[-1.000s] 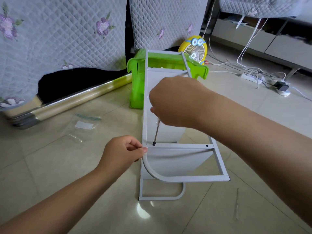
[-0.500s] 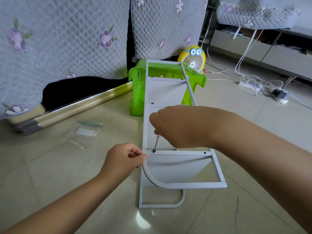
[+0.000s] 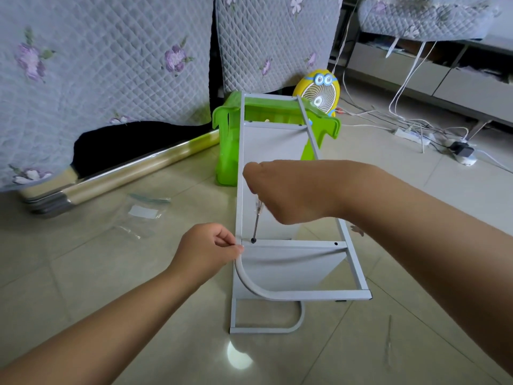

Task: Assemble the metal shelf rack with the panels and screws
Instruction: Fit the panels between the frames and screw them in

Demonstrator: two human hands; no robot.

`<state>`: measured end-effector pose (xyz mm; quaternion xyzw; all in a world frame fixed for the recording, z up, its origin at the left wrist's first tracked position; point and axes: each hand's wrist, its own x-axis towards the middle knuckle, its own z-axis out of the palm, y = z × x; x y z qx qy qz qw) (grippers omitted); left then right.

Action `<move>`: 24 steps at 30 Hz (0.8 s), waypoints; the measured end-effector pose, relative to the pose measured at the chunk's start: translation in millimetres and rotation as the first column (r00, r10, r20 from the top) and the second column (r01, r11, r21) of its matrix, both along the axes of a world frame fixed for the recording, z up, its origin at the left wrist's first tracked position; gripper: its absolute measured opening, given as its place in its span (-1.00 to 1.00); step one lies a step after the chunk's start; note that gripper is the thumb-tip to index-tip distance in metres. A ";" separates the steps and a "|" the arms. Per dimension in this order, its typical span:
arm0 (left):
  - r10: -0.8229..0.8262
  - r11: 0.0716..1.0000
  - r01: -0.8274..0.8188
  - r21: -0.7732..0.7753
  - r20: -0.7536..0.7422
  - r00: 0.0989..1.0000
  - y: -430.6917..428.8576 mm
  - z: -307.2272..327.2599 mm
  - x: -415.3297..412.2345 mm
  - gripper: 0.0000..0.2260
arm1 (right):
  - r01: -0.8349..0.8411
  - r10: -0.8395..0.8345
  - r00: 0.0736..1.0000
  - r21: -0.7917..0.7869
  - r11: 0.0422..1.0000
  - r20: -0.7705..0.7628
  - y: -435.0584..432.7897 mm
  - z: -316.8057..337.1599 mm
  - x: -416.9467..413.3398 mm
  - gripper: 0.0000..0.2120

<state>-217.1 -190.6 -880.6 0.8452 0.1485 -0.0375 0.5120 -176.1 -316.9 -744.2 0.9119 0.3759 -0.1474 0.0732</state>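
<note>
The metal shelf rack (image 3: 305,295) lies on its side on the tiled floor (image 3: 111,273) in front of me, and its far end is close against a green plastic stool (image 3: 226,159). My left hand (image 3: 206,250) pinches the left rail of the rack between thumb and curled fingers, just where the crossbar meets it. My right hand (image 3: 288,190) is above the rack, closed downward on the handle of a screwdriver (image 3: 256,223). The back of the hand hides most of the handle; only a small clear part of it shows. The shaft leans a little, and its tip sits on a black screw (image 3: 253,240) at the left end of the crossbar. A 2nd black screw (image 3: 336,243) is at the right end of the same bar. Under the bar a grey panel (image 3: 288,269) goes down inside the frame. A clear plastic bag (image 3: 141,215) lies on the floor to the left, well apart from the rack. Behind the stool stands a yellow fan (image 3: 319,93).
</note>
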 end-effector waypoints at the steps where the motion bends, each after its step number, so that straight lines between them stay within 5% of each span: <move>1: -0.003 1.000 0.003 0.003 -0.006 1.000 0.4 0.5 0.7 -0.85 | 0.002 -0.001 1.000 0.009 1.000 -0.016 -2.3 1.7 1.9 -0.91; 7: -0.024 1.000 0.025 0.009 -0.027 0.999 1.4 4.6 3.9 -0.85 | -0.116 0.137 0.979 -0.141 0.983 0.152 -2.2 9.0 0.9 -0.77; 13: -0.014 1.000 0.015 0.020 -0.035 0.999 0.6 2.4 2.8 -0.86 | -0.044 0.083 0.964 -0.156 0.987 0.252 -2.0 1.2 7.3 -0.63; 18: -0.017 1.000 0.017 0.016 -0.038 0.999 -0.9 1.7 1.6 -0.85 | -0.038 0.037 0.988 0.004 0.999 0.149 -3.3 -5.9 3.8 -0.80; 20: -0.018 0.999 0.019 0.026 -0.035 0.999 -0.3 2.4 2.0 -0.84 | -0.045 0.041 0.997 0.069 0.997 0.069 -3.0 -4.4 2.8 -0.73; 24: -0.026 0.999 0.028 0.039 -0.027 0.999 0.3 3.9 2.7 -0.85 | -0.054 0.055 0.998 0.036 0.998 -0.021 -5.4 -1.2 3.1 -0.80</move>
